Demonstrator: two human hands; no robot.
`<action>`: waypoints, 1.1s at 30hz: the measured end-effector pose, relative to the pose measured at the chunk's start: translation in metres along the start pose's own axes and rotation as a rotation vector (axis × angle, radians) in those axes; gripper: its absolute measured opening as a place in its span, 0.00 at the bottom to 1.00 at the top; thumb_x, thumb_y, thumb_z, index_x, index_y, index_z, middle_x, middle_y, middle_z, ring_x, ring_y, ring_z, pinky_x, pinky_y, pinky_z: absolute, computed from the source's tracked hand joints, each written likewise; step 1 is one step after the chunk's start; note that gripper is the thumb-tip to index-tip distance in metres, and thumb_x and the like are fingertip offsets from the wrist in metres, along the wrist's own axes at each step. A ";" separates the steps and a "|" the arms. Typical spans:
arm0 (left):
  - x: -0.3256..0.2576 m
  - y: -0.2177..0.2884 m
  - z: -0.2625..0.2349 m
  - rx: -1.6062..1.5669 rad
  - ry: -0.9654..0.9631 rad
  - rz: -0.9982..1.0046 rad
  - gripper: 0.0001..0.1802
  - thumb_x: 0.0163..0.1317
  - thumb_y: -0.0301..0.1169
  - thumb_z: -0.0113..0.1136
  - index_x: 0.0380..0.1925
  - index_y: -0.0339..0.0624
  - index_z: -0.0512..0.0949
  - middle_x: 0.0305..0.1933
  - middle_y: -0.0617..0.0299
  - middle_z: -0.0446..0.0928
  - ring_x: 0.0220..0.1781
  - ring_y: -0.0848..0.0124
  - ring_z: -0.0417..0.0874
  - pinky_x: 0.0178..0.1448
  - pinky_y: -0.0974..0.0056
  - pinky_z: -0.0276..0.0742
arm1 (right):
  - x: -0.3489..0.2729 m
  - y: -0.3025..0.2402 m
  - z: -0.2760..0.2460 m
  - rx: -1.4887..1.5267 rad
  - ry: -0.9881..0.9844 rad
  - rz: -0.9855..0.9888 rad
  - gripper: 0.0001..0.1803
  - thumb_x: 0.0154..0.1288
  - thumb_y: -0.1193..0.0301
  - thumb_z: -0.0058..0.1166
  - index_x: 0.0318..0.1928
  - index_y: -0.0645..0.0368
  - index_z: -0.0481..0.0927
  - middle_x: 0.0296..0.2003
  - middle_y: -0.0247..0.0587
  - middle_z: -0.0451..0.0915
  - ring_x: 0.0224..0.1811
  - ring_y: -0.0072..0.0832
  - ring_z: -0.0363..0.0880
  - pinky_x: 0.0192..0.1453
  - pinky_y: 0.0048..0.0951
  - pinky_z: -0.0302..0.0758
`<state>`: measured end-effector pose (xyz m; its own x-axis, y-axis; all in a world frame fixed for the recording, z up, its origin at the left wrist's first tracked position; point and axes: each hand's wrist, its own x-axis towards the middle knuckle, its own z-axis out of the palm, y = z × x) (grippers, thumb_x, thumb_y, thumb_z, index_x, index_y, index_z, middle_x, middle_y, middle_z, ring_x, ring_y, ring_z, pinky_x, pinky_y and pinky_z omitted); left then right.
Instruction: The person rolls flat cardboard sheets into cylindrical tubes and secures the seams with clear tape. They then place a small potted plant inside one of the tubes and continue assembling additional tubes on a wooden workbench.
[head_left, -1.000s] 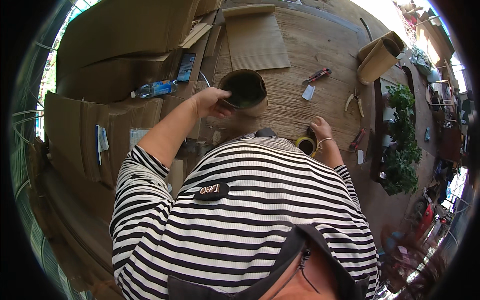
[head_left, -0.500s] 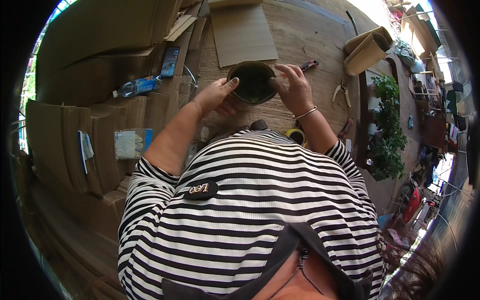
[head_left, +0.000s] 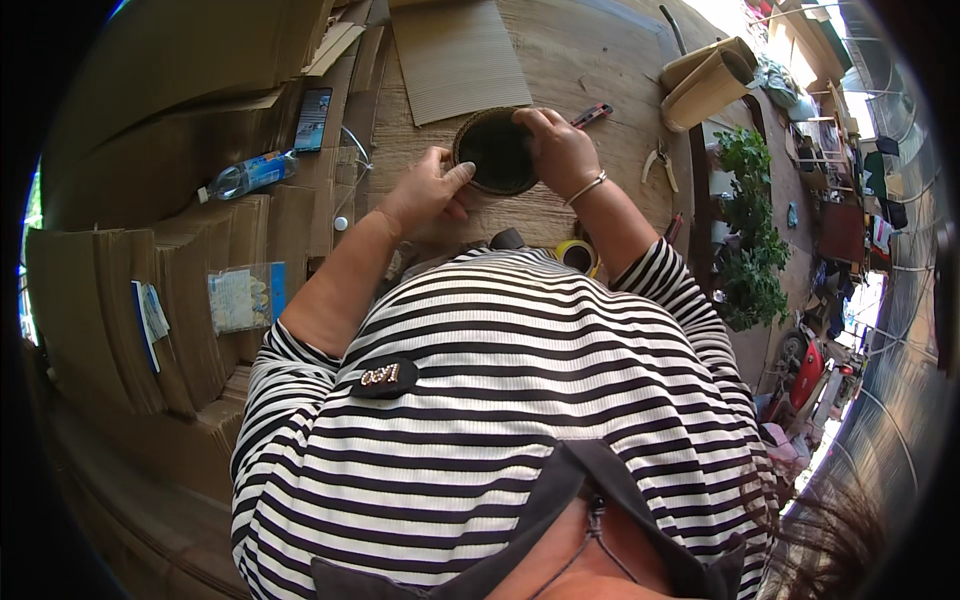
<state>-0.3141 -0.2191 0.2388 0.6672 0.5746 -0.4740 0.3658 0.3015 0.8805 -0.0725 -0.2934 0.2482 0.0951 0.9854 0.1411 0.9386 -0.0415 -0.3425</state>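
Observation:
A round, dark-walled pot point(head_left: 490, 122) stands in front of me over the wooden table, its mouth facing up. Its inside is dark and greenish, and what lies in it cannot be made out. My left hand point(head_left: 432, 187) grips the pot's near left side, thumb at the rim and fingers around the outer wall. On the other side my right hand point(head_left: 562, 152) is closed over the right rim, its fingertips at the edge. Just beyond that hand lies a red and black utility knife point(head_left: 593, 115).
Ridged cardboard point(head_left: 460, 60) lies beyond the pot. Cardboard tubes point(head_left: 708, 92), pale-handled pliers point(head_left: 660, 166) and leafy plants point(head_left: 755, 235) are to the right. A yellow tape roll point(head_left: 575, 255) sits near my body. Leftward are a bottle point(head_left: 250, 175), a phone point(head_left: 313, 119) and stacked cardboard point(head_left: 110, 310).
My right hand has shifted from raised, spread fingers at the pot's right side to a hold on its rim. The left hand stays on the pot. The whole view has shifted slightly.

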 end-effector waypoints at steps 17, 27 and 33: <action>0.020 0.010 -0.017 0.389 0.171 0.431 0.30 0.66 0.45 0.71 0.62 0.42 0.76 0.59 0.51 0.77 0.58 0.57 0.85 0.62 0.56 0.82 | 0.008 -0.022 -0.006 -0.092 0.065 0.098 0.15 0.63 0.64 0.65 0.50 0.43 0.79 0.53 0.32 0.83 0.48 0.40 0.87 0.48 0.43 0.84; 0.025 0.003 -0.019 0.404 0.170 0.483 0.23 0.64 0.35 0.69 0.57 0.39 0.78 0.56 0.51 0.78 0.53 0.58 0.86 0.59 0.57 0.83 | 0.018 -0.026 0.001 -0.126 0.013 0.192 0.09 0.65 0.61 0.64 0.43 0.47 0.82 0.46 0.35 0.84 0.48 0.40 0.87 0.47 0.43 0.83; 0.026 0.006 -0.020 0.388 0.170 0.491 0.22 0.64 0.35 0.69 0.56 0.39 0.79 0.55 0.51 0.79 0.53 0.58 0.86 0.58 0.58 0.84 | 0.000 -0.035 -0.009 -0.001 0.309 0.024 0.10 0.57 0.64 0.67 0.39 0.48 0.82 0.39 0.36 0.83 0.47 0.38 0.84 0.46 0.40 0.82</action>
<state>-0.3078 -0.1868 0.2323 0.7159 0.6980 0.0191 0.2735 -0.3054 0.9121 -0.1025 -0.2938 0.2689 0.2135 0.8875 0.4083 0.9353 -0.0649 -0.3479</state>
